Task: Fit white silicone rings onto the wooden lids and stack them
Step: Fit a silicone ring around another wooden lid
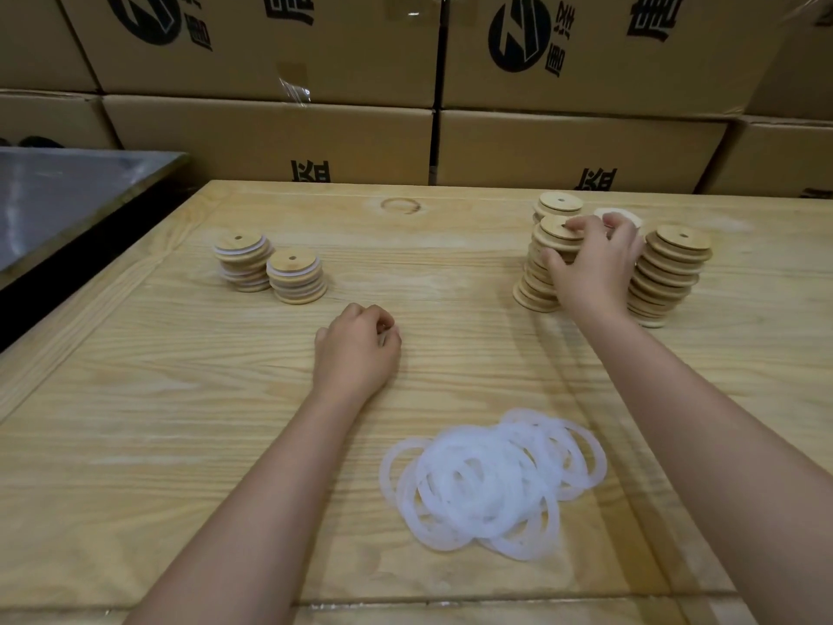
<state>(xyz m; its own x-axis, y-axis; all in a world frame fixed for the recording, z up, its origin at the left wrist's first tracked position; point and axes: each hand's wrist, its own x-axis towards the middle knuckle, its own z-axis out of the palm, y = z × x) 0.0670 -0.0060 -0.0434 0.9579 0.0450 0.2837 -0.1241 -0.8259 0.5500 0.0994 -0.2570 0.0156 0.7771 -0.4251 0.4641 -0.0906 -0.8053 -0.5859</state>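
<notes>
Behind the desk (135,399) stands a wall of cardboard cartons (270,142) printed in black with a round logo (518,38) and large Chinese characters; each character is cropped by a carton edge or the frame, so I cannot read any of them whole. At far left a grey steel-topped surface (67,196) is cut off. The loose white silicone rings (493,480) lie in a tangled heap near me, between my forearms, too overlapped to count. At back left two short stacks of ringed lids (297,275) touch, white bands showing between the wood. At right are three taller stacks of bare wooden lids: a rear stack (560,203), a leaning front stack (534,281) and a right-hand stack (667,281). My right grip (590,263) grasps the top of the leaning front stack, thumb on its side, fingers over the top lid. A pale round piece (624,216) peeps out behind those fingers; ring or lid, I cannot tell. My left grip (356,349) rests on the desk, fingers clenched under, nothing visible in it
</notes>
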